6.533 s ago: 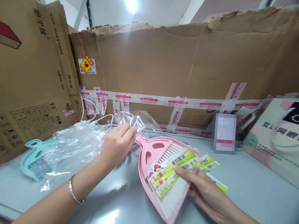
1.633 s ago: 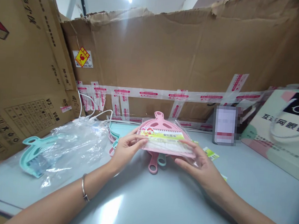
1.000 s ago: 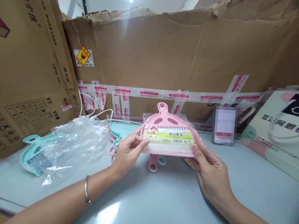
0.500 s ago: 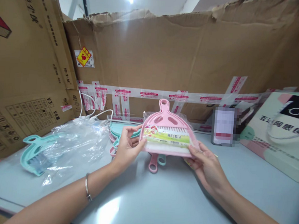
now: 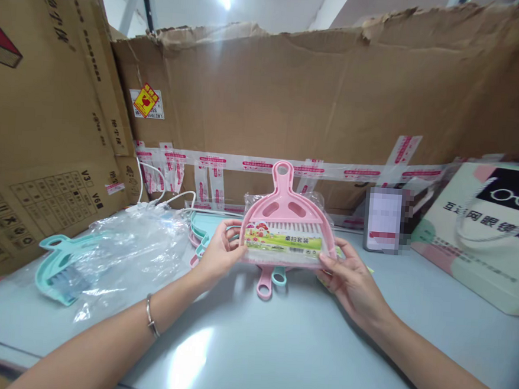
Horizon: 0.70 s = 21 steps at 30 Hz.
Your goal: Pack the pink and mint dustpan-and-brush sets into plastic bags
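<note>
In the head view, holds a pink dustpan-and-brush set (image 5: 284, 211) upright in both hands, handle at the top, wide edge at the bottom, clear plastic wrap (image 5: 319, 201) around it. Grips the lower left corner with the left hand (image 5: 220, 250), thumb in front; pinches the lower right corner likewise with the right hand (image 5: 355, 281). Keeps the printed label (image 5: 289, 239) facing the camera, across the white bristles. Wears a metal bracelet (image 5: 150, 316) on the left wrist. Just below the held set, a pink ring handle (image 5: 264, 285) and a mint ring handle (image 5: 279, 276). Farther left on the table (image 5: 284, 350), a mint dustpan (image 5: 61, 272) beside crumpled clear plastic (image 5: 149, 249). Over to the right, a phone (image 5: 383, 212), partly blurred, near a carrier bag (image 5: 469, 245) with a rope handle. At the back, a large cardboard box (image 5: 266, 100).
</note>
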### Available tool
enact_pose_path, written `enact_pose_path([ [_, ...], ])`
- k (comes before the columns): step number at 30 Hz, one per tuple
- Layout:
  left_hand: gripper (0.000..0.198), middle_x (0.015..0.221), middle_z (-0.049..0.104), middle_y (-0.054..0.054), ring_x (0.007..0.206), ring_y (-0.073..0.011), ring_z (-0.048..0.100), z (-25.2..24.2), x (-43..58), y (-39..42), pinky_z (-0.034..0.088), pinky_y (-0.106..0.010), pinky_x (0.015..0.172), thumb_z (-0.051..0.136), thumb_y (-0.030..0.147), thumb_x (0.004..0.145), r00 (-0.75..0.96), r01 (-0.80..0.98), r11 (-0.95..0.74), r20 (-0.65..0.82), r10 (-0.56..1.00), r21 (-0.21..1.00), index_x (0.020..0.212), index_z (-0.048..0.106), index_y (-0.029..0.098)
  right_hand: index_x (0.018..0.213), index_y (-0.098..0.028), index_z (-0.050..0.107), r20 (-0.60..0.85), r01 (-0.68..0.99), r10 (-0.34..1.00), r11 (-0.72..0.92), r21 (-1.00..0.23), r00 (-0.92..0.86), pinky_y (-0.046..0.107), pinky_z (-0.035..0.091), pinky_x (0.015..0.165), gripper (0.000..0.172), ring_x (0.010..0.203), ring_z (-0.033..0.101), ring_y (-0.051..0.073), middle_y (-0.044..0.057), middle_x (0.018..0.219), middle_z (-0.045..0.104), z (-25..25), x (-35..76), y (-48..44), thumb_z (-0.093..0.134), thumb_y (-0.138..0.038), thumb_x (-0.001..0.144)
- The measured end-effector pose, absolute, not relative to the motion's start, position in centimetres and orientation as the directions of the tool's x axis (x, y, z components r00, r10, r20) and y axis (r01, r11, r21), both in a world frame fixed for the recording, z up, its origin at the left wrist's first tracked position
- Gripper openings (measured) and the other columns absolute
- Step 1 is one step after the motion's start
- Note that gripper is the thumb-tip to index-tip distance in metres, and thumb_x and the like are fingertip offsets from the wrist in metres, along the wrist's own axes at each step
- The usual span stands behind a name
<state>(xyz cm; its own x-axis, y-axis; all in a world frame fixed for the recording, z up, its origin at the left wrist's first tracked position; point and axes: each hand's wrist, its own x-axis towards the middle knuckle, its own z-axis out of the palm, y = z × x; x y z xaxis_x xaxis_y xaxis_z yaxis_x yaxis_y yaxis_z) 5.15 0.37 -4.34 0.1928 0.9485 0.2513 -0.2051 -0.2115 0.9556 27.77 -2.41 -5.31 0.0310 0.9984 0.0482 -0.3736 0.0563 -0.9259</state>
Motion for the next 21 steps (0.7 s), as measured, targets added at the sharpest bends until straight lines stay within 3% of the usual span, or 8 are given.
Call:
enact_pose_path([
  [6, 0.043, 0.098, 0.059, -0.004, 0.082, -0.0147, 0.062, -4.5, 5.3, 0.3, 0.05, -0.027, 0.071, 0.066, 0.018, 0.067, 0.201, -0.182, -0.233, 0.268, 0.942, 0.955, 0.1, 0.038, 0.02, 0.096, -0.027, 0.049, 0.043, -0.36, 0.998, 0.054, -0.931, 0.039, 0.024, 0.051, 0.066, 0.045, 0.072, 0.064, 0.012, -0.005, 0.081, 0.068, -5.2, 27.7, -2.4, 0.075, -0.03, 0.059],
  [12, 0.036, 0.107, 0.056, -0.007, 0.097, -0.0169, 0.059, -4.7, 5.3, 0.0, 0.049, -0.028, 0.077, 0.061, 0.017, 0.072, 0.241, -0.128, -0.293, 0.316, 0.918, 0.948, 0.099, 0.037, 0.02, 0.095, -0.025, 0.05, 0.071, -0.215, 0.997, 0.073, -0.974, 0.018, 0.015, 0.034, 0.04, 0.041, 0.044, 0.051, 0.007, -0.008, 0.061, 0.063, -5.5, 28.3, -2.7, 0.073, -0.034, 0.063],
  [17, 0.037, 0.102, 0.056, -0.006, 0.091, -0.0156, 0.058, -4.8, 5.5, -0.4, 0.048, -0.028, 0.076, 0.063, 0.018, 0.072, 0.277, -0.106, -0.29, 0.309, 0.91, 0.951, 0.099, 0.037, 0.02, 0.103, -0.022, 0.056, 0.041, -0.136, 0.999, 0.039, -0.99, -0.01, 0.027, 0.049, 0.055, 0.053, 0.063, 0.064, 0.017, 0.003, 0.083, 0.071, -4.2, 28.3, -3.2, 0.077, -0.039, 0.057],
  [21, 0.036, 0.103, 0.055, -0.007, 0.091, -0.016, 0.058, -4.3, 5.3, -1.0, 0.048, -0.031, 0.077, 0.062, 0.027, 0.076, 0.357, -0.071, -0.326, 0.329, 0.874, 0.943, 0.102, 0.038, 0.021, 0.093, -0.02, 0.065, 0.062, -0.115, 0.982, 0.083, -0.99, 0.18, 0.029, 0.052, 0.06, 0.043, 0.073, 0.066, 0.022, 0.01, 0.09, 0.071, -3.5, 33.0, -3.4, 0.077, -0.039, 0.057],
])
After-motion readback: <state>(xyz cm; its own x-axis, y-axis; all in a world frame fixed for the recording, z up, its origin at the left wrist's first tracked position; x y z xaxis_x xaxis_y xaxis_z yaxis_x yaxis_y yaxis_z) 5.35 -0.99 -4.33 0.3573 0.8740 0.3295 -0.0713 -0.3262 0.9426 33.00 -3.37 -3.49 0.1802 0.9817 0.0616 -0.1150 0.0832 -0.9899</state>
